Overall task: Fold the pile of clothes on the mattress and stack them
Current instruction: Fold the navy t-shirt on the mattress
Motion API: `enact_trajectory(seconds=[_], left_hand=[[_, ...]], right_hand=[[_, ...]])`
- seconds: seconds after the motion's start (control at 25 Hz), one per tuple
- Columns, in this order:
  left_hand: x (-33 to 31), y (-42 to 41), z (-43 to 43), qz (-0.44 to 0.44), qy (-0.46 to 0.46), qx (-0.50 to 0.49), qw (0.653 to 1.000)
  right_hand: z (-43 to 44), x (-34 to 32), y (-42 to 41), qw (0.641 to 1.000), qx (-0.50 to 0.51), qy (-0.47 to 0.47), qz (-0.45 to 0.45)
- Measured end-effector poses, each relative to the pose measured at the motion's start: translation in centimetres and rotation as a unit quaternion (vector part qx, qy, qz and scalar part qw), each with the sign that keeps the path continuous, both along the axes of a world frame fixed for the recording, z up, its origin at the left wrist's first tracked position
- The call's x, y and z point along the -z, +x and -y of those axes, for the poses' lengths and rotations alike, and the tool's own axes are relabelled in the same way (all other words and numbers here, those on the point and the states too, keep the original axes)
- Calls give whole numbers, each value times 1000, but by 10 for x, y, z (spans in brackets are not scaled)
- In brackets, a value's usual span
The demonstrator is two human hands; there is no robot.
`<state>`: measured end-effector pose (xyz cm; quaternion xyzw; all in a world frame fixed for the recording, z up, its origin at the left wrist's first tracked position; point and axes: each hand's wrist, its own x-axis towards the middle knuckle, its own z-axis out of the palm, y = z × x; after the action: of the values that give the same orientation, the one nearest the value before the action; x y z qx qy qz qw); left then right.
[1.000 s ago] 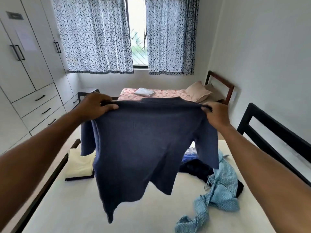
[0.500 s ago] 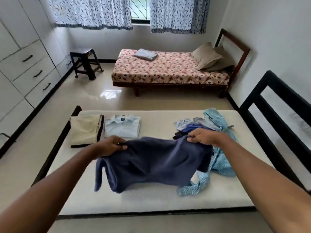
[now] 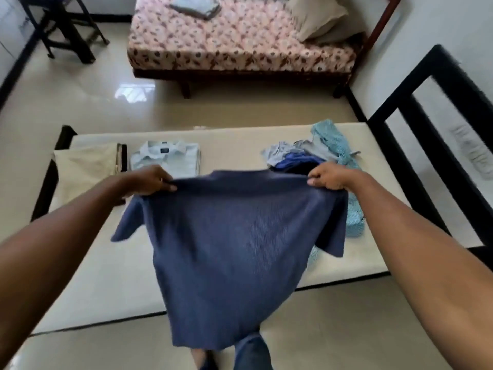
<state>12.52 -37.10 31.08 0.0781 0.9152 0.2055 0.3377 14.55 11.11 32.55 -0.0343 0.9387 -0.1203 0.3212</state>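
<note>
cream mattress (image 3: 106, 276): smooth, flat, pale slab on a dark frame. that's the folding surface, and its near middle lies right under the action.
navy t-shirt (image 3: 234, 249): up in the air over the mattress's near edge, held at both shoulders. it hangs broad and limp in a fine ribbed knit, with the hem dangling past the edge above the floor.
t-shirt risk: soft knit like this crumples if dropped rather than laid. i'd say the hem could land off the mattress, or a sleeve could tuck under itself.
unfolded pile (image 3: 298, 156): far right of the mattress, a rumpled heap of grey, bright blue and dark cloth.
teal patterned cloth (image 3: 333, 140): trails from the pile toward the near side, partly hidden behind the shirt.
pile risk: the right sleeve hangs just beside that teal cloth, so a wide lay-down could drag or bury it.
folded cream garment (image 3: 85, 166): far left, a flat, soft rectangle.
folded pale blue shirt (image 3: 166, 158): just beside it, collar showing, crisp woven look.
left hand (image 3: 149, 180): fingers curled over the left shoulder seam, pinching it tight.
right hand (image 3: 330, 178): same story, curled fingers gripping the right shoulder.
</note>
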Motion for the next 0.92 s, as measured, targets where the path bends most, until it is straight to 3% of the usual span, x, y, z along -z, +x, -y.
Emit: enact_trajectory(seconds=[0.08,0.2,0.48,0.6,0.76,0.84,0.92], left_hand=[[33,-37,-15,-107,-63,-16,992],[105,-88,-36,-178,-123,-53,975],[266,-191,-65,-249,-203,-41,946],[311,-215,-77,-239,-239,-63,939],[355,-218,-96,-201,-184,-206,940],[367,-210,-114,-206,-140,-247,936],[375,-196,-140,-184,-64,-208,959]], right_hand=[[-4,38,-36,992,47,0,-120],[-5,120,-98,975,100,1,-201],[14,289,-211,955,147,109,-234],[17,339,-248,964,197,59,-171],[9,415,-261,961,252,-86,-78],[7,417,-240,952,266,-113,-96],[-6,413,-212,933,305,-132,-137]])
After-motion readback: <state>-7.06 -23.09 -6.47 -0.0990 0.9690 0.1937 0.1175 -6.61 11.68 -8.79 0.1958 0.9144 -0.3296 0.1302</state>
